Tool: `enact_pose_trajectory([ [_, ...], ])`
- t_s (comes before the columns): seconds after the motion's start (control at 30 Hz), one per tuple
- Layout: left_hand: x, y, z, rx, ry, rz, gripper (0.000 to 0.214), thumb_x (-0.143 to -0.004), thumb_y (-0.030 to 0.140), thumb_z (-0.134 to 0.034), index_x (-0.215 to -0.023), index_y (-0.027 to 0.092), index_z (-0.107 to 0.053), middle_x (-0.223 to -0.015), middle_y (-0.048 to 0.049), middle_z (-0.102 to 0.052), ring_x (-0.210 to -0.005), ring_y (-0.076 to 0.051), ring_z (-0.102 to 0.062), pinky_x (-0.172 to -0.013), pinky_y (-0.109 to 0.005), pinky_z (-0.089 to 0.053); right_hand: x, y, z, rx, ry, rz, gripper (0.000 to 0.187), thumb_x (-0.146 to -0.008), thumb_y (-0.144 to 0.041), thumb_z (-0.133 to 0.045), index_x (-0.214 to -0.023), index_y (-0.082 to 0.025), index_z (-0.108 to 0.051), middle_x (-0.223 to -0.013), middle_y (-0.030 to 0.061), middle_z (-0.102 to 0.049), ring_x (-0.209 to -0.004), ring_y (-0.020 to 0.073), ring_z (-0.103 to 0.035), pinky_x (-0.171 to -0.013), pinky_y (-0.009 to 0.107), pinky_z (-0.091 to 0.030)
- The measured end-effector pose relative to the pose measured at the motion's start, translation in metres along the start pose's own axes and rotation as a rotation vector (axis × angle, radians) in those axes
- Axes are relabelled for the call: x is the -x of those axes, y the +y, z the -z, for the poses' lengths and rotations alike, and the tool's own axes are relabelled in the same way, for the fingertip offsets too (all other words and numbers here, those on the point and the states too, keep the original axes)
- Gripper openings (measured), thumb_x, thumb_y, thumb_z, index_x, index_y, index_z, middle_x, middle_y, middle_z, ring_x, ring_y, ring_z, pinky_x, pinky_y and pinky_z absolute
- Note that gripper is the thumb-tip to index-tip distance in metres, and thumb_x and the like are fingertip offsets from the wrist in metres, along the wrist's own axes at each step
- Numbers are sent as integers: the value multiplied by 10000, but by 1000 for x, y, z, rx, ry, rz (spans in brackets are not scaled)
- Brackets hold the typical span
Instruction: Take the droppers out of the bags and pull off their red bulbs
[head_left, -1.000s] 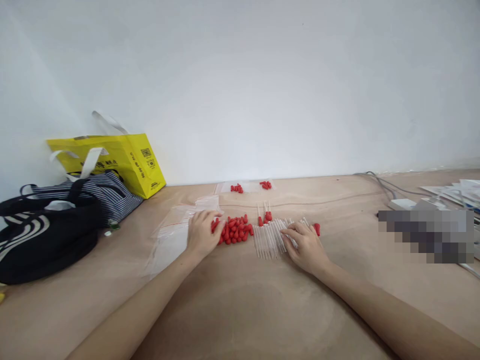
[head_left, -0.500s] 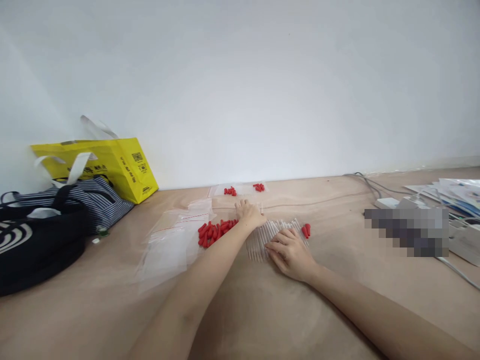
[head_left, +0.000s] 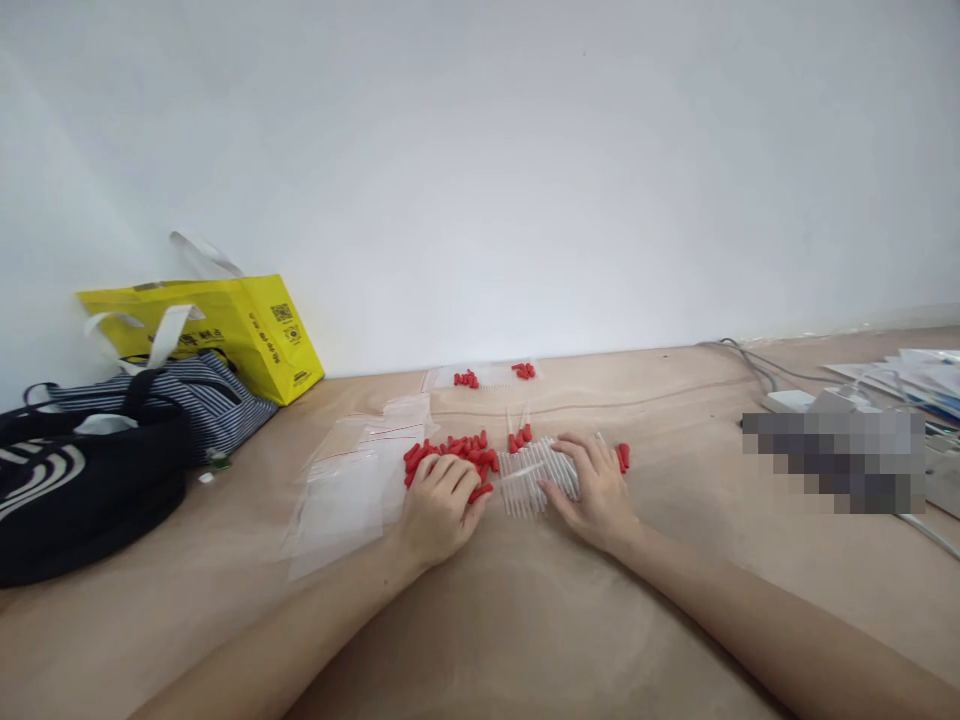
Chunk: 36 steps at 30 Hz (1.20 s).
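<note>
My left hand [head_left: 442,508] rests at the near side of a pile of red rubber dropper bulbs [head_left: 456,447], its fingers curled down into it. One red bulb [head_left: 481,492] shows between thumb and index finger; the other fingertips are hidden. Thumb and fingers apart, my right hand [head_left: 596,492] lies over the right part of a row of clear thin tubes [head_left: 521,488]. One tube lies slanted across the others near the thumb. Just beyond the row are two tubes with red bulbs on their near ends [head_left: 519,437]. More red bulbs [head_left: 624,457] sit right of my right hand.
Clear zip bags [head_left: 341,500] are spread to the left. At the back, another clear bag [head_left: 491,376] has two small groups of red bulbs on it. A yellow bag [head_left: 277,340], striped bag [head_left: 225,405] and black bag [head_left: 97,490] stand left; cables [head_left: 750,362] and papers [head_left: 900,372] lie right.
My left hand has come back from beyond the tubes to the red bulb pile, uncovering the two bulb-ended tubes. My right hand has stayed over the row, its fingers now more spread.
</note>
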<state>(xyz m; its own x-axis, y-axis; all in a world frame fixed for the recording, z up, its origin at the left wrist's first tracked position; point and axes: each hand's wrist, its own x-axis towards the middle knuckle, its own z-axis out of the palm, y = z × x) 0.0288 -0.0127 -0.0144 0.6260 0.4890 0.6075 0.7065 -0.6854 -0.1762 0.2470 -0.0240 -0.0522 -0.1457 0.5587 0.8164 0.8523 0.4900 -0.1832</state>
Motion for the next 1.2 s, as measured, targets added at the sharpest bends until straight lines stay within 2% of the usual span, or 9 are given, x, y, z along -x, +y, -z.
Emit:
enact_pose_trajectory([
  [0.07,13,0,0,6,64,-60,134,-796,234,-475,-709,170,-554,-778,-36,-614,-752,-173,-516,-755,-345,-368,-2,-7,0,-4,-84,154,318,-773,-318,-515,-1066,-196,-515,-1063,71,-567,-1016,216,-470,-897,416,-280],
  [0.13,18,1,-2,5,109,-108,97,-789,215,-498,-730,170,-560,-782,-27,-628,-762,-166,-529,-785,-345,-374,-3,-12,-2,-16,-132,296,262,-792,-286,-505,-1047,-235,-537,-1007,28,-609,-1029,199,-474,-958,460,-196],
  [0.2,18,2,-4,-3,132,-141,78,-787,199,-505,-745,171,-565,-780,-20,-639,-783,-164,-544,-829,-355,-370,-3,-14,-5,-23,-129,383,197,-806,-233,-488,-984,-245,-570,-896,1,-646,-999,179,-499,-981,484,-145],
  [0.3,16,3,-5,0,142,-146,87,-795,193,-495,-768,176,-576,-790,-15,-655,-828,-168,-563,-892,-383,-347,-2,-12,-9,-24,-105,450,194,-804,-129,-452,-895,-222,-595,-745,-13,-659,-938,153,-532,-996,482,-135],
  [0.5,14,4,-11,28,120,-166,189,-839,152,-430,-967,153,-570,-1026,-44,-632,-1021,-183,-527,-983,-450,-261,-1,-11,-12,-20,-37,509,234,-780,-68,-436,-918,-183,-587,-755,-1,-659,-897,139,-549,-1002,455,-180],
  [0.6,12,5,-15,30,148,-199,189,-854,153,-417,-950,133,-579,-1032,-59,-631,-1057,-178,-510,-1010,-463,-225,-2,-14,-14,-23,-13,527,212,-800,-111,-451,-954,-185,-576,-734,-10,-653,-858,129,-553,-996,457,-188],
  [0.8,13,3,-17,1,153,-273,166,-852,187,-444,-905,147,-595,-1066,-54,-614,-1090,-186,-487,-1035,-509,-147,-2,-14,-13,4,-13,558,212,-804,-79,-389,-846,-161,-580,-548,-26,-561,-774,113,-547,-960,424,-239],
  [1.0,15,2,-12,27,132,-281,144,-831,148,-459,-838,168,-602,-1080,-20,-608,-1113,-189,-465,-1035,-529,-115,2,-11,-12,-35,-3,587,182,-810,-91,-400,-850,-158,-565,-530,-33,-531,-802,117,-541,-940,408,-258],
  [1.2,16,2,-10,95,138,-262,241,-818,80,-383,-811,189,-599,-1079,17,-608,-1110,-198,-467,-1017,-550,-105,1,-12,-11,-47,-24,583,179,-819,-93,-397,-855,-157,-561,-538,-35,-540,-787,107,-536,-932,403,-258],
])
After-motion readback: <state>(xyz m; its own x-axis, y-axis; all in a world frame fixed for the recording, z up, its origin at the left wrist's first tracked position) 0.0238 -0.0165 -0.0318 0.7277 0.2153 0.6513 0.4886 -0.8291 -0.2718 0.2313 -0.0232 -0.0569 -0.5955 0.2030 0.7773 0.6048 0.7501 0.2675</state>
